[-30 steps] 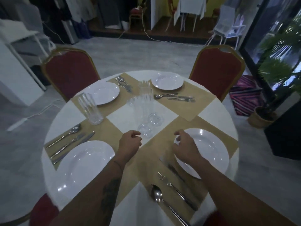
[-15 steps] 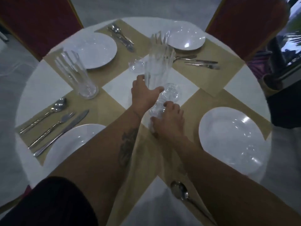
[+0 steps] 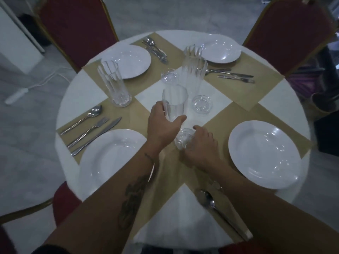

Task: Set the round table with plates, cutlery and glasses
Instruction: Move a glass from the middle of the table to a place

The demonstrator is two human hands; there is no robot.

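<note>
My left hand (image 3: 163, 129) grips a tall clear glass (image 3: 174, 103) round its middle, lifted over the centre of the round table (image 3: 84, 94). The fingers of my right hand (image 3: 200, 145) curl round the same glass's thick base. Two more glasses (image 3: 195, 74) stand just behind it in the middle, and another glass (image 3: 115, 83) stands by the far left plate (image 3: 132, 59). White plates lie at the far right (image 3: 222, 50), near left (image 3: 111, 162) and near right (image 3: 264, 153). Cutlery sets lie at the left (image 3: 89, 125), the far side (image 3: 156, 48) and the right (image 3: 231, 74). Close to me rests a spoon (image 3: 207, 198).
Red chairs with gold frames stand at the far left (image 3: 78, 24) and far right (image 3: 286, 33), and another red seat (image 3: 62, 202) sits near left. Tan runners cross the white cloth. A white cable lies on the grey floor at left.
The view has pulled back and the table sits lower in frame. My left hand has lifted the glass off the central group towards me, and my right hand still holds its base.
</note>
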